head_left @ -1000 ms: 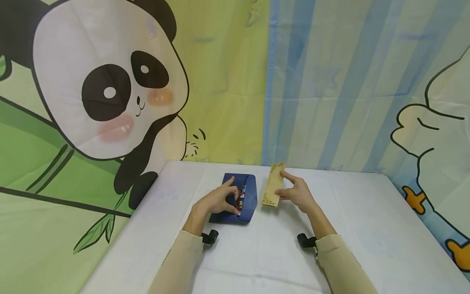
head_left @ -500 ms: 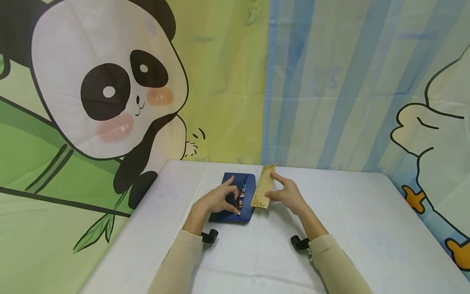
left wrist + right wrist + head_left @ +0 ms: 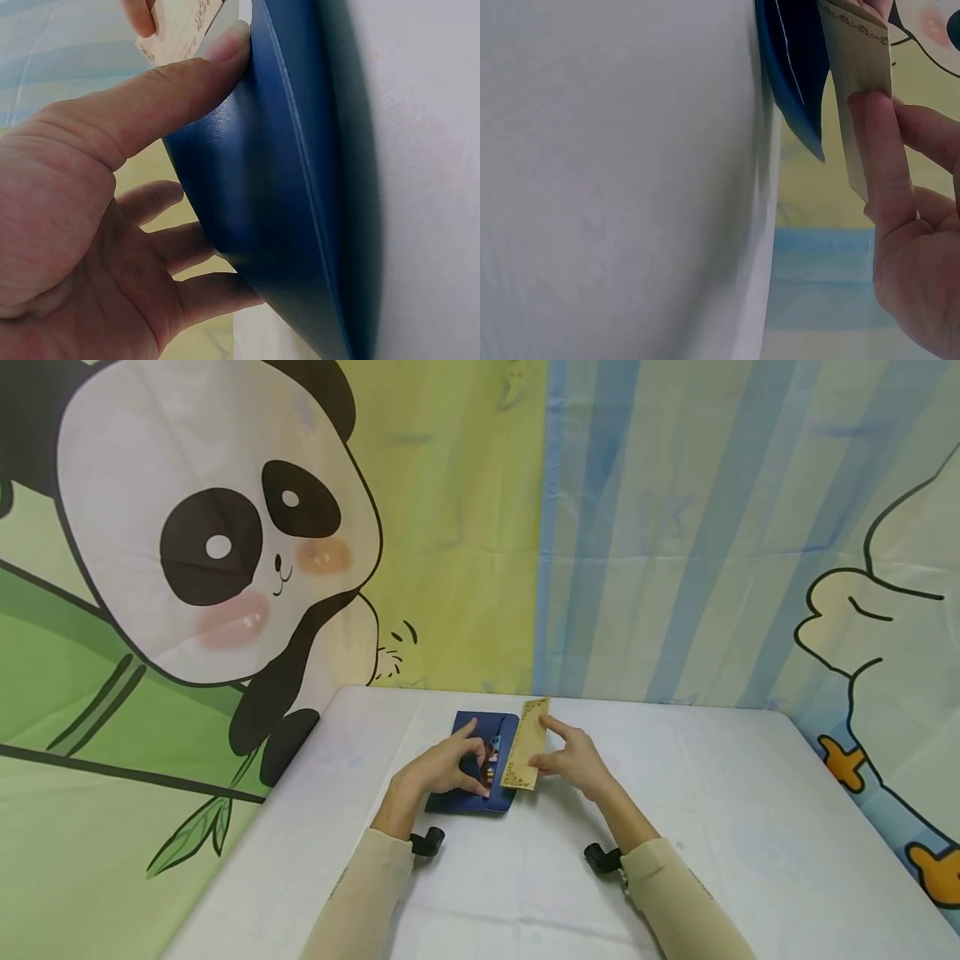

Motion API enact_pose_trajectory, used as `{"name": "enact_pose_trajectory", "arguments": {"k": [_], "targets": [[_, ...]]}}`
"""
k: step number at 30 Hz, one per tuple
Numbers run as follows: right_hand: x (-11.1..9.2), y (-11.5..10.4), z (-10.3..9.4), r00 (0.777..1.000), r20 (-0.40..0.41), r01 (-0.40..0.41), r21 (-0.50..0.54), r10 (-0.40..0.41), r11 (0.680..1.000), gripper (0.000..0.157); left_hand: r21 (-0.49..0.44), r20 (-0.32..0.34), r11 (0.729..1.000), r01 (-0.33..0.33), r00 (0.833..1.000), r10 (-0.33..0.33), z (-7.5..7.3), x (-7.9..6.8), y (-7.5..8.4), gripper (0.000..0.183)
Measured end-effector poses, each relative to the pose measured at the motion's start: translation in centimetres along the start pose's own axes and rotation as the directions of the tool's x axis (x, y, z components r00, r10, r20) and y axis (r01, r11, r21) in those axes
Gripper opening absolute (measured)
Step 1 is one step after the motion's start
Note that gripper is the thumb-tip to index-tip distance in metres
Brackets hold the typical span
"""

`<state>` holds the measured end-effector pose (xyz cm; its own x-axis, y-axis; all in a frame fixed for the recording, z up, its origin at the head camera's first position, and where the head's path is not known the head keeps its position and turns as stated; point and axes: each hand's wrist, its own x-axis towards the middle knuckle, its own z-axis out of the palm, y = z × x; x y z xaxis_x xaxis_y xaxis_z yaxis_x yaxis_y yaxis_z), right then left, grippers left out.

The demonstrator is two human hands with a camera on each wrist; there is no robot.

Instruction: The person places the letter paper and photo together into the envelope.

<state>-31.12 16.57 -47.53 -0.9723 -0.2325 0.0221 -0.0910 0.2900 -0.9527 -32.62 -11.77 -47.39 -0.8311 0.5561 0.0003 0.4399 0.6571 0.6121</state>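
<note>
The card (image 3: pixel 524 747) is a flat, narrow cream strip with brown ornament at its ends, tilted partly across the right flap of the envelope (image 3: pixel 459 802). Both are near the far edge of the table (image 3: pixel 525 893), the envelope left of that edge's middle. The envelope is smooth, dark blue and slightly glossy, its front panel bowed upward; a multicoloured print (image 3: pixel 491 760) shows in the pocket's mouth.

Your right hand (image 3: pixel 577 764) pinches the card by its right long edge, thumb lower, index finger higher, forearm angled in from the table's near right. Your left hand (image 3: pixel 438 768) arches over the envelope, thumb and fingers gripping the panel at the pocket's mouth.

In the left wrist view the bowed panel hides your other fingertips, and the card is cut off at the top. In the right wrist view the card's upper end is cropped too. You cannot tell whether card and flap touch; the print's subject is too small to read.
</note>
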Motion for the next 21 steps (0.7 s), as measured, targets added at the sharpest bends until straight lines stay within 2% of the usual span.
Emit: {"name": "enact_pose_trajectory", "arguments": {"k": [11, 21], "targets": [[0.0, -0.3, 1.1, 1.000, 0.004, 0.010, -0.037, -0.010, 0.999, 0.095, 0.008, -0.001, 1.000, 0.007, 1.000, -0.007, 0.0, 0.2, 0.0, 0.042], [0.1, -0.8, 2.2, 1.000, 0.004, -0.018, -0.015, 0.019, 1.000, 0.096, 0.017, -0.003, 1.000, -0.001, 1.000, 0.001, 0.0, 0.1, -0.2, 0.041]]}}
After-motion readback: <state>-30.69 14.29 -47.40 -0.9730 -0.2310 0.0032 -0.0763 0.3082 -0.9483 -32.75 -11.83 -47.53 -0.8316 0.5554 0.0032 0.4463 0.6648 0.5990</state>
